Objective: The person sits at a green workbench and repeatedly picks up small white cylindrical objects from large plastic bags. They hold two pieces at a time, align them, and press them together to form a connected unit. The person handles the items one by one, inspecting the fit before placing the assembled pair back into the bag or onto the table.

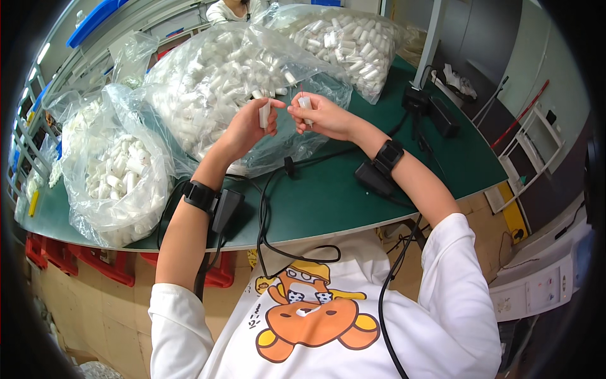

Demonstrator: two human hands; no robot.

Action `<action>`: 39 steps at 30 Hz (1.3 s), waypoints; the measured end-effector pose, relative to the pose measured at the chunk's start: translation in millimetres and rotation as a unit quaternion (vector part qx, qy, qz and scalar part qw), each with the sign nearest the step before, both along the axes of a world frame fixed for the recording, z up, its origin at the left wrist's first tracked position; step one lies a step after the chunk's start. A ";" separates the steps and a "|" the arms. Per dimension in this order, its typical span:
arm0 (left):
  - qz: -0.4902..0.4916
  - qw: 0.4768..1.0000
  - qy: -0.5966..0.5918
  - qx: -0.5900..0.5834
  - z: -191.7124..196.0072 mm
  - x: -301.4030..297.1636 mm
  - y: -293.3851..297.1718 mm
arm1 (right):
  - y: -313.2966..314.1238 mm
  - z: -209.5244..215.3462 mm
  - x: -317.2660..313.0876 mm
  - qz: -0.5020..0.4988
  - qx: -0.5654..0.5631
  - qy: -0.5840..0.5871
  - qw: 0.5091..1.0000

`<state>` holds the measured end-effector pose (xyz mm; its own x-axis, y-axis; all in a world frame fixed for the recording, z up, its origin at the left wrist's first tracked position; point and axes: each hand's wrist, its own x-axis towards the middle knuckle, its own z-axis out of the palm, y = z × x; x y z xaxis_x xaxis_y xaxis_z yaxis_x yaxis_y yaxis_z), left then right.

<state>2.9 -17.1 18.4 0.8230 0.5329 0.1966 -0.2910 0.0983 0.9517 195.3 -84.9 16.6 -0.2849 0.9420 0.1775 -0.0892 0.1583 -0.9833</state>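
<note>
White tube [264, 114] above open table [353, 196]

Two small white plastic tubes are held, one in the left hand [243, 129] and one in the right hand [319, 117]. Three large clear bags of white tubes are counted: one just beyond the hands [214, 88], one farther beyond the right hand [353, 44], one well left of the left hand [117, 174]. Two black wristbands are worn, one per wrist.

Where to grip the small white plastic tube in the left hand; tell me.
Grip the small white plastic tube around its middle, coming from the left side as the left hand does. It stands upright, its lower end free, with the right hand close beside it.
</note>
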 end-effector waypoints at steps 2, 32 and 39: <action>-0.004 0.999 0.020 0.035 0.4 -2.4 -0.5 | -1.3 1.5 0.1 0.006 -0.011 0.004 1.000; 0.071 0.992 0.010 0.106 -2.4 -1.2 0.5 | -1.3 2.1 2.6 0.028 0.023 -0.005 0.999; 0.086 0.987 0.010 0.135 -3.7 1.7 0.0 | 0.0 0.2 3.1 0.021 0.021 -0.016 0.999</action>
<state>4.5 -17.1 14.8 0.7298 0.5961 0.3347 -0.2621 -0.2082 0.9423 198.4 -84.8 16.8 -0.3311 0.9207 0.2068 -0.0653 0.1962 -0.9784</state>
